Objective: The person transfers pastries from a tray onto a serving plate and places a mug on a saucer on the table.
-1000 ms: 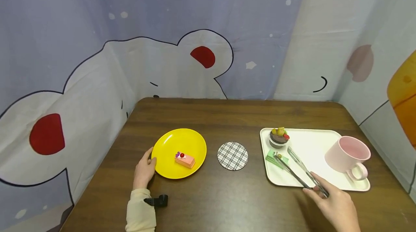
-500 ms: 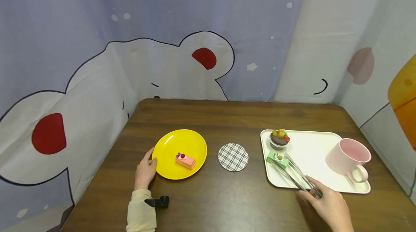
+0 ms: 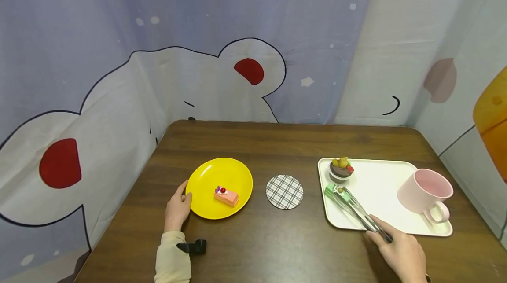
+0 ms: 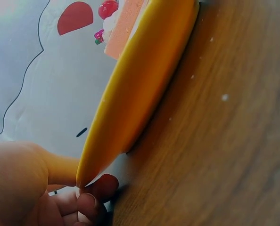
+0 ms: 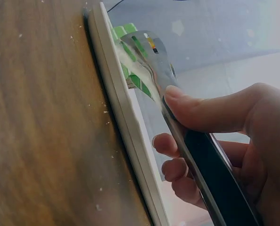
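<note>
My left hand (image 3: 177, 209) pinches the left rim of a yellow plate (image 3: 210, 173), thumb above and fingers below in the left wrist view. A pink toy cake slice (image 3: 227, 197) with a red cherry lies on that plate. At the right, my right hand (image 3: 402, 248) grips metal tongs (image 5: 203, 162) with dark handle sections. Their tips sit on either side of a green toy cake slice (image 3: 329, 190), which stands on the white tray (image 3: 380, 186) and is partly hidden by the tongs.
A chocolate cupcake (image 3: 339, 171) topped with fruit stands just behind the green slice. The pink mug (image 3: 421, 192) is at the tray's right end. Between plate and tray lies a round checked coaster (image 3: 284, 192) on the wooden table (image 3: 285, 248). A printed curtain (image 3: 277, 10) rises behind.
The tongs have closed in around the green cake slice, their right arm moving left towards it. My right hand has shifted slightly left. The left hand stays on the plate.
</note>
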Demonstrator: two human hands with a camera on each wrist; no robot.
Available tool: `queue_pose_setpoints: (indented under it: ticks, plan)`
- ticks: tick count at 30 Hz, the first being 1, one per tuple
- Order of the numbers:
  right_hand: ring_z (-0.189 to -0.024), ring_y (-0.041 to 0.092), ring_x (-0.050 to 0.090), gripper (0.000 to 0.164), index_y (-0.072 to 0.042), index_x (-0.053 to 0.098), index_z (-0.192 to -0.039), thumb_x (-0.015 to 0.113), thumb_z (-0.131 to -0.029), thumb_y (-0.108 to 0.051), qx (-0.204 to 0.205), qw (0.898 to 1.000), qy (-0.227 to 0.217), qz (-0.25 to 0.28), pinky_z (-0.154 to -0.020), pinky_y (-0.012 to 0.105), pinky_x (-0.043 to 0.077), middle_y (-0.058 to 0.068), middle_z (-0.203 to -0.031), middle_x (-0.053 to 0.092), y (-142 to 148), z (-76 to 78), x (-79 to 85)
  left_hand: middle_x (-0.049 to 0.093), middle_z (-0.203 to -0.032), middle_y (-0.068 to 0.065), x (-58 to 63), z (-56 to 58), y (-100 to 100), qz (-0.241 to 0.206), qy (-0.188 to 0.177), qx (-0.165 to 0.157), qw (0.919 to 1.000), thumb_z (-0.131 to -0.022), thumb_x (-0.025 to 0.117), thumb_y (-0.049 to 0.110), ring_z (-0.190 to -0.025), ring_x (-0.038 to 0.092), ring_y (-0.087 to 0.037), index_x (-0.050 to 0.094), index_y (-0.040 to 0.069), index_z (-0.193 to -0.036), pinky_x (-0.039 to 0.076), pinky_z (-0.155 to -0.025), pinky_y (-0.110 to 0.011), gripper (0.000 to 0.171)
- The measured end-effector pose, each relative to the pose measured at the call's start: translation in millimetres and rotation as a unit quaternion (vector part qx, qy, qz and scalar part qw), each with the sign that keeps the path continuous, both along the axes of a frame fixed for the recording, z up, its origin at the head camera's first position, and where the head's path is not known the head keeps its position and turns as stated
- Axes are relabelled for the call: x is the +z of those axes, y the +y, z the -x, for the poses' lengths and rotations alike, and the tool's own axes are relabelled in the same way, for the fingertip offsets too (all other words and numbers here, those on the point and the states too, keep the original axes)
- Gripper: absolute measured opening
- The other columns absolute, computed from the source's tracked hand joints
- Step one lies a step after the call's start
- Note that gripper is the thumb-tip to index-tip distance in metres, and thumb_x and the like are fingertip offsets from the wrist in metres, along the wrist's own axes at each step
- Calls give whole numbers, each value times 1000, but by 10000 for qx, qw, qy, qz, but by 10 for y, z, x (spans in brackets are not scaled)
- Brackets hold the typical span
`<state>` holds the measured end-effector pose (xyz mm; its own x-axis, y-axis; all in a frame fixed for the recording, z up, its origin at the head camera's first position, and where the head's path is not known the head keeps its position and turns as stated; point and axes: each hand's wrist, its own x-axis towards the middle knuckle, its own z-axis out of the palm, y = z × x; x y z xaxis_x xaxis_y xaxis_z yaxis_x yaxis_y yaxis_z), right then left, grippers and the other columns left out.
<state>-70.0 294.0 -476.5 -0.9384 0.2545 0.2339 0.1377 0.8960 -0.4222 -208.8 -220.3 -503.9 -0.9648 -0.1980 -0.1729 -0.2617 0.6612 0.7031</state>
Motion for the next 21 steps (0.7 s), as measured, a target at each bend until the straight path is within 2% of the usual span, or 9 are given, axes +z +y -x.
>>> queue_pose_setpoints:
  ticks: [11,21]
  plan:
    - [-76,56,62,38,-13,74,-110,81,-75,-24,-6,9973,735,75,-55,54,45,33,-95,68,-31,-14,1,42,-144,-32,43,-13,12,-111,-8,26,9999,-102,38,21,-130,46,-48,27,11,-153,38,-105,-62,53]
    - [-71,54,62,36,-14,76,-106,82,-71,-19,107,9920,1245,200,-54,53,44,29,-87,70,-106,0,55,40,-146,-31,37,-7,22,-140,-83,62,9998,-102,38,21,-131,44,-48,25,11,-154,36,-106,-63,54]
